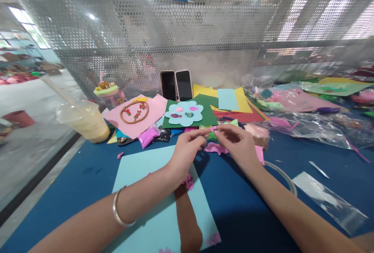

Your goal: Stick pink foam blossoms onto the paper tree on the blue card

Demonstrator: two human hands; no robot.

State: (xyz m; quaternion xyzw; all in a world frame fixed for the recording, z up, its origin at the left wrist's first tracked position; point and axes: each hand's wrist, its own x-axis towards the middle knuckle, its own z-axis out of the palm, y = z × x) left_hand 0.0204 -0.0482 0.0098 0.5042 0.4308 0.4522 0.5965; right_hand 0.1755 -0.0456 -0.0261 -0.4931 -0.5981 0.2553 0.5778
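Observation:
My left hand (189, 148) and my right hand (239, 145) meet fingertip to fingertip above the far edge of a light blue sheet. A tiny piece of pink clay (213, 128) is pinched between their fingertips. Under my left forearm lies the light blue paper (137, 175), with a brown trunk shape (187, 222) and small pink clay bits (189, 183) on it; my arm hides part of these. A flattened lump of pink clay (215, 148) lies on the blue table just beyond my hands.
A drink cup (87, 122) stands at the left edge. Behind are a pink card (131, 124), a green card (204, 108) with a blue flower shape, two phones (184, 85) and colored paper (245, 105). Plastic bags (315, 128) and a tape ring (288, 179) lie right.

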